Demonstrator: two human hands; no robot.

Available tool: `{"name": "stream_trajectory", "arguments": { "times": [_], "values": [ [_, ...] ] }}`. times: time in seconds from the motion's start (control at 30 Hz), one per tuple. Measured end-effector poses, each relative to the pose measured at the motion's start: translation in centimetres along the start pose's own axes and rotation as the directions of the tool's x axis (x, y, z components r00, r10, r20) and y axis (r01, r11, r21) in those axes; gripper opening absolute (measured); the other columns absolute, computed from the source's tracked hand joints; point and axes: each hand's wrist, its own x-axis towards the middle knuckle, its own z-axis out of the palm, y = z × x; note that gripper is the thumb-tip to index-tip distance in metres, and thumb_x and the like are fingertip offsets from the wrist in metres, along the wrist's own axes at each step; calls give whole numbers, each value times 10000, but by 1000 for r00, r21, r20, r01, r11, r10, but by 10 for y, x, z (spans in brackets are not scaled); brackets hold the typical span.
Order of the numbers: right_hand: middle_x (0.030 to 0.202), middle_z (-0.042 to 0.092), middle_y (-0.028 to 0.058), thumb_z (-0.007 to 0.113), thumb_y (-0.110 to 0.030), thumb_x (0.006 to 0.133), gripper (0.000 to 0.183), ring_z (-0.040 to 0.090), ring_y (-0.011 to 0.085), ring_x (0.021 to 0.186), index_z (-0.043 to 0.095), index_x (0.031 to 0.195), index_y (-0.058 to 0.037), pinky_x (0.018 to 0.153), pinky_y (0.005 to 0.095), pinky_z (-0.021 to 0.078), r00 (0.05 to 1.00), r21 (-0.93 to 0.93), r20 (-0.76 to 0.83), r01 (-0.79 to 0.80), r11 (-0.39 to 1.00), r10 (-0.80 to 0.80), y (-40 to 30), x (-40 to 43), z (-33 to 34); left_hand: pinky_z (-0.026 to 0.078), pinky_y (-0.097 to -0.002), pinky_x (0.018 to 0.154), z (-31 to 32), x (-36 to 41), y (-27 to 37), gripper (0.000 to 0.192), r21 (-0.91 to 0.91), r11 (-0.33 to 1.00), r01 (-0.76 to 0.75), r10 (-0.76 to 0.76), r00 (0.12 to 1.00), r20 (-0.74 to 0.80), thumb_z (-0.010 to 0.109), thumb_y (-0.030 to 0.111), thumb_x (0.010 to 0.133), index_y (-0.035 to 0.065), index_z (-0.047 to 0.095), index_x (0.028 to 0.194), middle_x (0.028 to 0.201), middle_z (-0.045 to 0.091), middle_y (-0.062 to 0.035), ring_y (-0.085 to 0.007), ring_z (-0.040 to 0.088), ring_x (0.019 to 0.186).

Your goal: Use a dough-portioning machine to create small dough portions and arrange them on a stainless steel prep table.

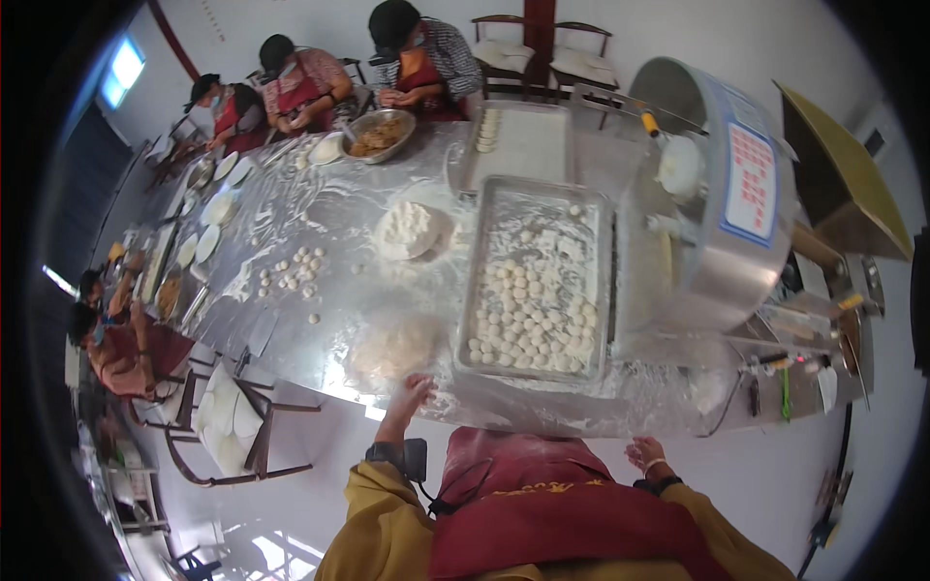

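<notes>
My left hand (415, 393) is at the near edge of the steel table (349, 279), close to a blurred, pale floury patch, perhaps dough (396, 347). Its fingers are loosely curled, and whether they touch the table is unclear. My right hand (642, 453) hangs at the table's front edge, right of my red apron (552, 501), with its fingers partly bent and no object visible in it. Between and beyond the hands lies a rectangular metal tray (471, 290) holding many small dough pieces (534, 327). Farther back sits a mound of white flour (407, 229).
A large steel machine housing (734, 290) stands to the right. Another tray (519, 145) and a bowl of filling (378, 138) are at the back. Several people work around the far and left sides. A flat scraper or cleaver (261, 334) and a chair (225, 421) are at left.
</notes>
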Motion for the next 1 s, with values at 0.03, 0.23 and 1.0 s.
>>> {"name": "stream_trajectory", "arguments": {
  "times": [0.03,0.23,1.0],
  "values": [
    [919,596,115,481,-154,847,238,604,233,805,479,1074,-82,640,333,492,1000,-18,-1,0,1000,0,-2,0,3,427,-216,518,-5,10,14,278,-1,1000,-1,1,1000,-26,551,204,844,-19,564,1010,792,626,-56,-96,566,628],
    [892,589,120,453,-124,839,285,603,236,777,439,1119,-69,624,335,493,997,-10,-22,-73,997,73,-4,7,12,416,-202,477,-36,93,107,231,245,939,-240,275,954,-121,586,157,811,-10,587,971,764,616,-37,-80,553,579],
    [915,613,121,494,-79,800,316,626,214,805,458,1113,-81,651,312,491,925,201,-291,-190,961,244,23,-125,151,480,-311,649,-87,355,164,183,843,337,-420,693,717,80,534,83,768,81,631,923,776,633,-78,-182,617,717]
  ]
}}
